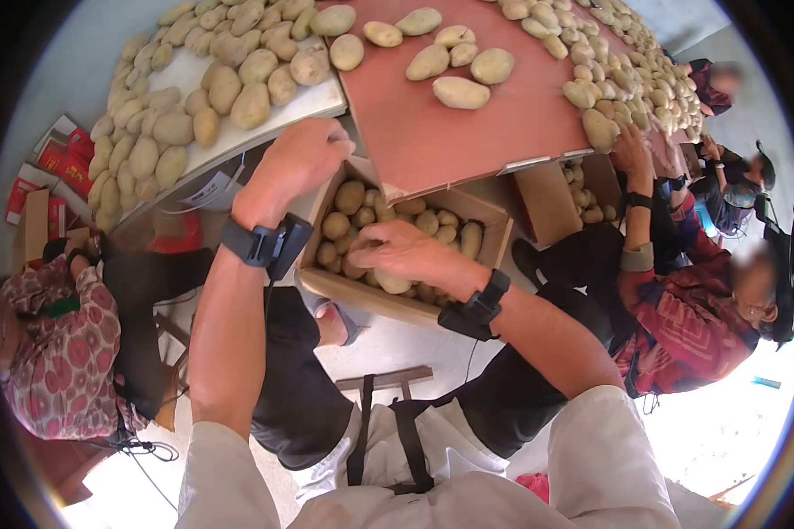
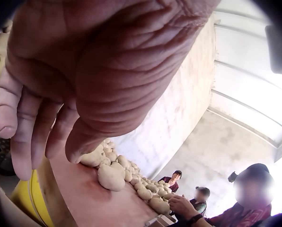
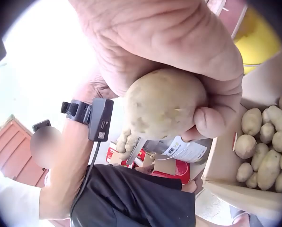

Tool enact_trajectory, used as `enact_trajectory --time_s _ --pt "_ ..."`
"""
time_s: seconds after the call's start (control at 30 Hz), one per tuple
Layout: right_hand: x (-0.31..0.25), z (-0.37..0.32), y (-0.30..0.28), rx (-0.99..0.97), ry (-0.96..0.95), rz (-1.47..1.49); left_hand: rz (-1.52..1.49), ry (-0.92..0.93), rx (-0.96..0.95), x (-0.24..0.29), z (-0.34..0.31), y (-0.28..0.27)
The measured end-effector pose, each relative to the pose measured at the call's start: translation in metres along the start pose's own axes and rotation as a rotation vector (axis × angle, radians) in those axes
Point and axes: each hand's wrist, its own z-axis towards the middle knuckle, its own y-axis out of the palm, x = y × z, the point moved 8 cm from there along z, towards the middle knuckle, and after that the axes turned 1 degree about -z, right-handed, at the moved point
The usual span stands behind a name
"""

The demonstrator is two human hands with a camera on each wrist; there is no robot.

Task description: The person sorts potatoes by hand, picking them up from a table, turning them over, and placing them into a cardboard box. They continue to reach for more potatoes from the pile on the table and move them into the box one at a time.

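Note:
My right hand (image 1: 406, 251) is over the cardboard box (image 1: 366, 300) of potatoes in the head view. In the right wrist view its curled fingers grip a pale brown potato (image 3: 162, 106), with the box wall off to the right. My left hand (image 1: 300, 159) hovers above the box's back left corner, near the gap between the two tabletops. Its fingers hang loosely bent in the left wrist view (image 2: 103, 71), with nothing in them. Several potatoes (image 1: 461, 93) lie loose on the reddish tabletop (image 1: 468, 150) ahead.
Potatoes (image 1: 172, 128) cover much of the white tabletop (image 1: 322, 101) at left; more line the reddish table's right side. A second cardboard box (image 1: 543, 207) stands right of mine. People sit on both sides, one person's hand (image 1: 633, 159) at the potatoes. A yellow container (image 2: 32, 203) stands below the table.

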Motion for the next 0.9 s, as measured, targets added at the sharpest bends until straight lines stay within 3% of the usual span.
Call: enact_trajectory --time_s 0.3,0.63,0.83,0.9 --pt "0.029 -0.030 0.051 -0.360 0.257 -0.064 0.082 0.030 0.033 -0.006 0.004 -0.001" --pt "0.041 -0.040 0.067 -0.421 0.315 -0.087 0.099 0.004 0.012 0.001 0.002 -0.002" --pt "0.029 -0.030 0.025 -0.083 0.239 0.068 0.081 0.048 0.061 0.006 -0.001 -0.002" --pt "0.017 -0.031 0.009 -0.038 0.274 0.342 0.058 0.006 0.033 0.002 0.000 -0.003"
